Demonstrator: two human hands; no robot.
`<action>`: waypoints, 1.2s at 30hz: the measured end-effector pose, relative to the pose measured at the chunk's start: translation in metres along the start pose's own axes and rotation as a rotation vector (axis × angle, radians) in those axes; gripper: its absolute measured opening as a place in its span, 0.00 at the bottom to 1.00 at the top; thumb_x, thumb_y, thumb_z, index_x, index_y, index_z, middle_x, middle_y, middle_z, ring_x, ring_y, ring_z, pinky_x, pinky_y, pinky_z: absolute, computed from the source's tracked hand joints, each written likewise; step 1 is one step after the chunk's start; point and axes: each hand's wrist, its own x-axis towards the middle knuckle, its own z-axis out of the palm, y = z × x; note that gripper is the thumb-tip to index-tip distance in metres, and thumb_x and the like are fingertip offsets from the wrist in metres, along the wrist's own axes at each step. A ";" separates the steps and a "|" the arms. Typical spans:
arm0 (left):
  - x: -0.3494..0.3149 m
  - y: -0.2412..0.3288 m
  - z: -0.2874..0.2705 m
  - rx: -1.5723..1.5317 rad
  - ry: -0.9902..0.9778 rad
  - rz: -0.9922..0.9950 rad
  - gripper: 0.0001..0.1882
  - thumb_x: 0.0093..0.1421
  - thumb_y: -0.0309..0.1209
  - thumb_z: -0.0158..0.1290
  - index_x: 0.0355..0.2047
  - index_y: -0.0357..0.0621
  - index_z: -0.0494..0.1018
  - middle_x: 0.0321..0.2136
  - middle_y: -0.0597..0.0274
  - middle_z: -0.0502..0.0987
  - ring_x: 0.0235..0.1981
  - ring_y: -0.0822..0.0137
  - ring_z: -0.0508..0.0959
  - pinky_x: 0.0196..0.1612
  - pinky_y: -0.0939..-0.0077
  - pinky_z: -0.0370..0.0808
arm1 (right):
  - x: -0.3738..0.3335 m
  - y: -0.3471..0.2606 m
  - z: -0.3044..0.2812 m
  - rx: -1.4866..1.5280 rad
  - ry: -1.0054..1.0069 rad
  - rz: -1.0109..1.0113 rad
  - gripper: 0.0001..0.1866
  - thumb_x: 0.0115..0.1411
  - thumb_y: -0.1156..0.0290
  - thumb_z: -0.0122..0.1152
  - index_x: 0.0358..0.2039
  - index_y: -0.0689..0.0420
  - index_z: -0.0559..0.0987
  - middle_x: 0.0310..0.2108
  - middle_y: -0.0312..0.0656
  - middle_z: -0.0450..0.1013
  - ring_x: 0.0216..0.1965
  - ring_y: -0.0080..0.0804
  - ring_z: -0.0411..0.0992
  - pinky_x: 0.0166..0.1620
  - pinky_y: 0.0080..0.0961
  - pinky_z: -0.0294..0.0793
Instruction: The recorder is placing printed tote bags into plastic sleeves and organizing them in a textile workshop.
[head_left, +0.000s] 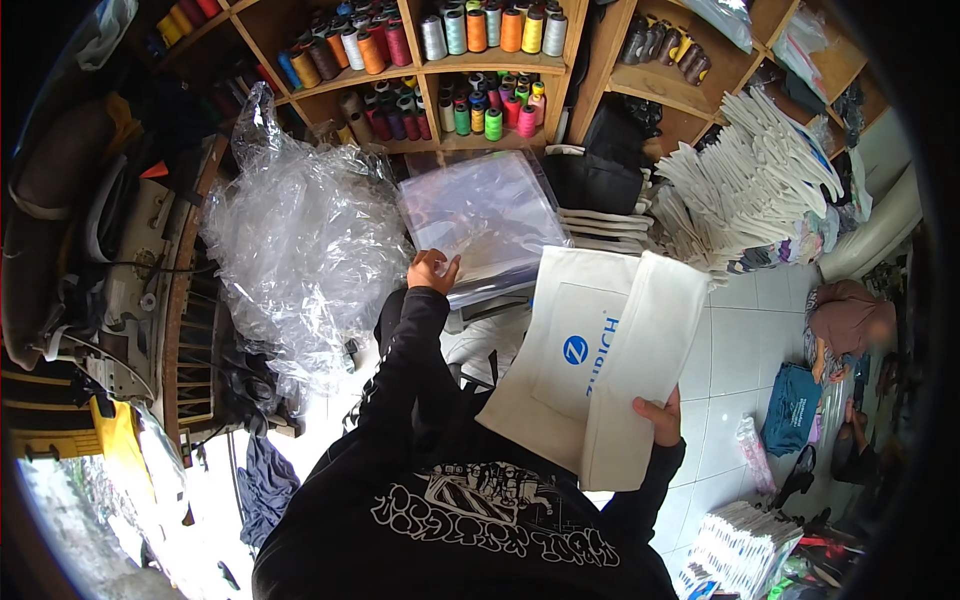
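Right grip (657,418) pinches white bag (590,380) at 4 o'clock, good edge, probably floppy; left grip (434,271) at plastic sleeves (485,205), pinching? can't tell.

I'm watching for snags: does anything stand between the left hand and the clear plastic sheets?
Nothing visible: the left hand is at the near edge of the clear sheets; crumpled plastic lies left of both.

Right hand (661,418): most fingers hidden behind white cloth bag (640,330). Left hand (433,272) at clear plastic sleeves (490,200): fingertip grip seems too small to judge. Wooden shelf (490,67) cut off by top edge. White stack (745,545), lower right, cut by bottom edge. Co-worker (842,315) at right small, partly blurred near dark rim.
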 end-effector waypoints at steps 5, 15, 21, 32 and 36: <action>0.002 0.004 0.003 0.136 -0.009 0.112 0.12 0.43 0.35 0.60 0.21 0.41 0.71 0.20 0.57 0.72 0.23 0.63 0.77 0.26 0.75 0.74 | 0.017 0.052 -0.035 0.099 -0.011 0.144 0.30 0.41 0.80 0.58 0.49 0.57 0.62 0.41 0.43 0.67 0.42 0.35 0.67 0.44 0.29 0.67; 0.049 0.010 -0.018 -0.250 0.284 -0.028 0.03 0.47 0.23 0.54 0.24 0.38 0.73 0.27 0.62 0.74 0.28 0.70 0.77 0.30 0.79 0.75 | 0.006 0.083 -0.046 0.159 0.030 0.242 0.29 0.43 0.79 0.58 0.49 0.58 0.62 0.41 0.45 0.67 0.40 0.36 0.69 0.41 0.30 0.71; 0.123 0.090 -0.065 -0.055 0.219 0.645 0.13 0.42 0.16 0.49 0.30 0.40 0.71 0.30 0.55 0.71 0.34 0.58 0.73 0.35 0.72 0.72 | 0.005 0.081 -0.046 0.160 0.000 0.240 0.29 0.43 0.79 0.59 0.48 0.58 0.62 0.41 0.45 0.68 0.40 0.36 0.69 0.41 0.30 0.72; 0.147 0.180 -0.003 0.556 -0.221 1.696 0.04 0.38 0.33 0.49 0.16 0.50 0.69 0.24 0.70 0.69 0.32 0.68 0.71 0.32 0.75 0.68 | 0.007 0.089 -0.047 0.116 -0.018 0.184 0.29 0.44 0.79 0.56 0.49 0.59 0.60 0.40 0.48 0.68 0.37 0.40 0.71 0.37 0.33 0.75; 0.132 0.160 0.031 0.670 -0.565 1.914 0.05 0.41 0.34 0.49 0.13 0.53 0.69 0.22 0.75 0.70 0.30 0.69 0.70 0.31 0.73 0.67 | 0.007 0.093 -0.045 0.139 -0.049 0.202 0.30 0.44 0.77 0.58 0.50 0.58 0.60 0.40 0.47 0.68 0.37 0.40 0.71 0.37 0.32 0.75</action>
